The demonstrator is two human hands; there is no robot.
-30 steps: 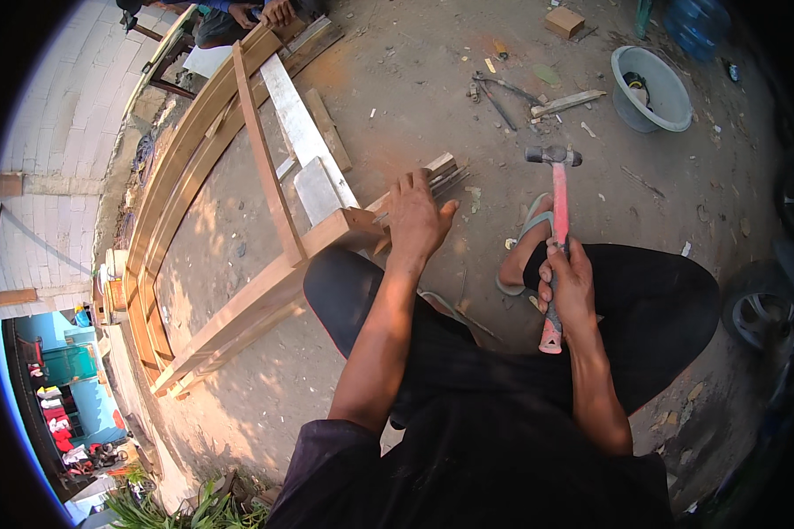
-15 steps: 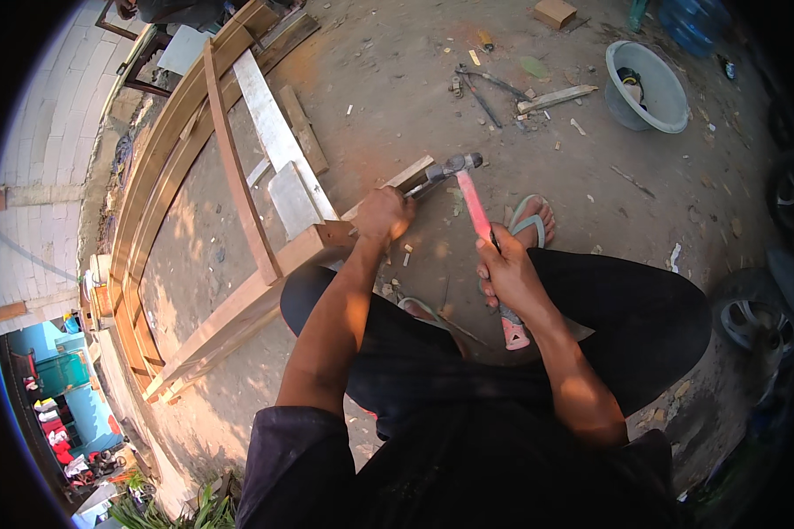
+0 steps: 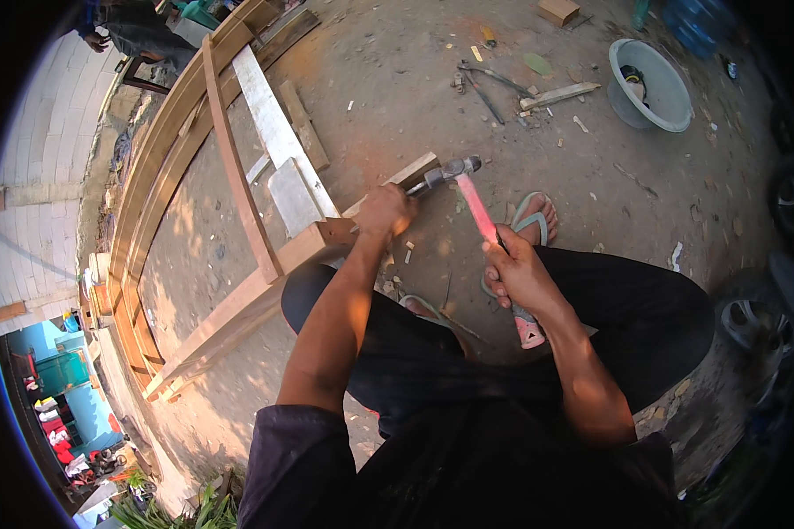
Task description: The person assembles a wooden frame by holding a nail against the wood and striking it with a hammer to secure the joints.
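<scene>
My right hand point(image 3: 519, 271) is wrapped round the handle of a hammer point(image 3: 475, 208) with a pink shaft, a grey grip and a metal head. The head is at the outer end of a short chisel-like tool point(image 3: 420, 189); whether they touch I cannot tell. My left hand point(image 3: 386, 212) is closed round that tool, its fingers hiding most of it. The tool points toward the squared end of a wooden frame point(image 3: 333, 231), beside my left knee. A wooden strip point(image 3: 415, 171) sticks out beyond my left hand.
Curved timbers point(image 3: 141, 185) of the frame sweep round to the left, with a white board point(image 3: 269, 115) inside. Pliers-like tools point(image 3: 494, 88) and wood scraps lie on the ground ahead. A grey basin point(image 3: 648, 88) stands far right, and another person point(image 3: 141, 35) is at the far left.
My right hand and the hammer's grip end have shifted slightly right, while the head stays by the tool's end. At the far left, the other person shows more in view.
</scene>
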